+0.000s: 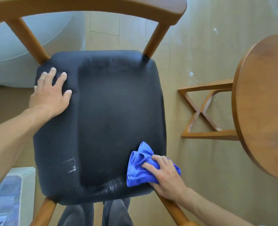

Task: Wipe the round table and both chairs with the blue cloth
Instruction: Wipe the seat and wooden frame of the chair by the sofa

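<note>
A wooden chair with a dark padded seat [102,121] fills the middle of the view, its curved backrest [86,5] at the top. My right hand [166,173] grips the crumpled blue cloth [139,165] and holds it against the seat's near right corner. My left hand [51,93] lies flat with spread fingers on the seat's far left part. The round wooden table [265,103] shows at the right edge, its crossed wooden base [205,111] on the floor beside the chair.
A pale grey cushioned piece of furniture [29,46] stands behind the chair at the left. A white box-like appliance [12,193] sits at the lower left. My dark trouser legs [94,212] are just under the seat's front. Light wooden floor lies between chair and table.
</note>
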